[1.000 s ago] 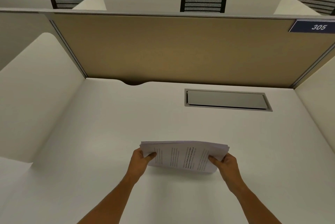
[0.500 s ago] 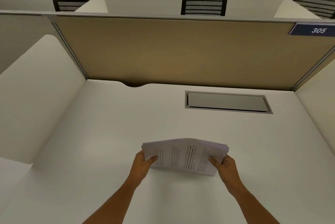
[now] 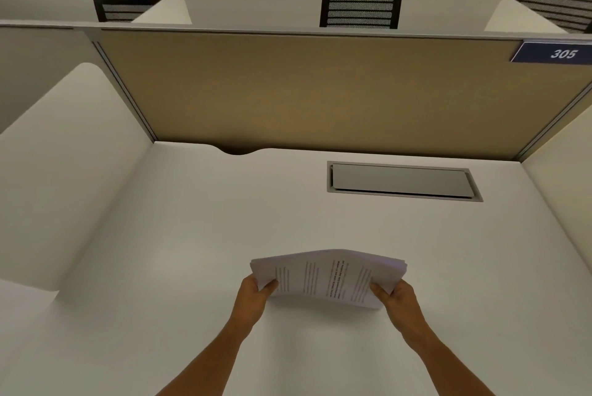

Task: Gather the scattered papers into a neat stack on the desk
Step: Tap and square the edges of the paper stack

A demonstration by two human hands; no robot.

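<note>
White laminate covers the desk of a study carrel where a person holds a stack of papers between both hands, near the desk's front edge and slightly right of centre. The left hand grips the stack's left end, thumb lying on the top sheet and fingers curled beneath; the right hand grips the right end in the same way. The printed sheets bow upward along the middle, their far edges fanned slightly and not fully aligned; whether the stack's near edge touches the desk cannot be told. Farther back on the right, a grey metal cable hatch sits flush in the desktop, and a curved cable notch is cut into the far edge on the left. A tan partition panel closes the far side, carrying a blue plate marked 305 at its upper right corner. White side dividers flank the desk. Three black mesh chair backs rise beyond the partition.
</note>
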